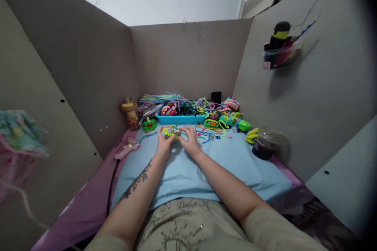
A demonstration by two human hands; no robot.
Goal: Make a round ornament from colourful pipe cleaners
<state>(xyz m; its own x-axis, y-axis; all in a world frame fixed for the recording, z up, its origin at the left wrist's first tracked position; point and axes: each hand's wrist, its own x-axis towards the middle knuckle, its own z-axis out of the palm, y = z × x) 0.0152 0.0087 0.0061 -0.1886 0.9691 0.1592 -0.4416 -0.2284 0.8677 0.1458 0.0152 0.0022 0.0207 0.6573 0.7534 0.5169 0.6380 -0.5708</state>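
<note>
While both hands meet at the far end of the blue cloth (229,164), a small yellow-and-pink pipe-cleaner piece (171,131) sits right between them, low over the cloth and just in front of the blue tray (180,119). Left hand (163,144) curls around the piece from its own side, fingers closed on its edge. Right hand (191,142) comes in from the other side, fingertips pinched narrow against the piece, palm down near the cloth. Both hands are on it, then, one thing shared between them.

Just beyond, the tray is heaped with bright fuzzy coils, and a bundle of loose pipe cleaners (165,97) fans out behind it. A green fuzzy ring (149,125) lies just left of the tray, and next to that a small jar (130,114) stands upright by the cardboard wall (88,70). Nearer the left forearm, a pink glue gun (129,148) rests on the purple table edge, its dark cord trailing toward the person. Over to the right, more finished coils (232,115) crowd together, blue-handled scissors (211,137) lie flat on the cloth, and a dark lidded cup (264,146) stands well apart from the hands. High on the right wall, a clear holder (281,57) carries a black-and-yellow tool.
</note>
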